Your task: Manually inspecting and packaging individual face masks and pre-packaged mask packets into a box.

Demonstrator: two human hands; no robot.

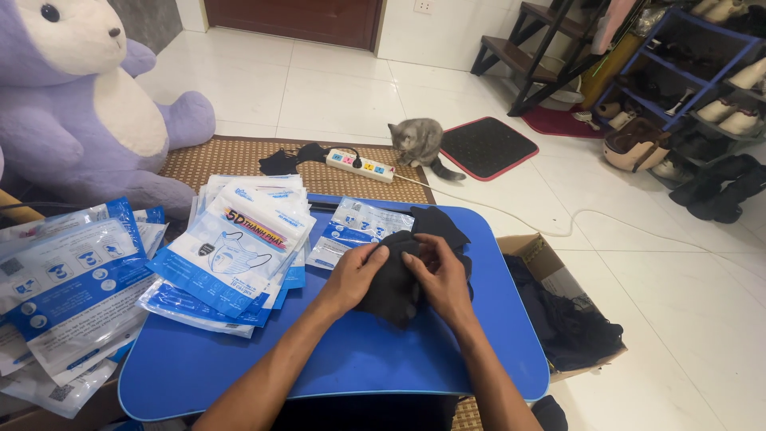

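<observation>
Black masks [399, 275]: bundled stack at centre of blue surface [239, 367], long axis running away from the body, toward the empty pouch [359, 227].
Left hand [355, 275]: grip clamped on the stack's left flank.
Right hand [443, 279]: grip pressed on the right flank, fingers possibly tucked into a fold; equally near.
Edges: pouch pile [231, 255] close on the left.
Open room: bare blue toward the body; cardboard box [558, 307] just past the right edge.
</observation>
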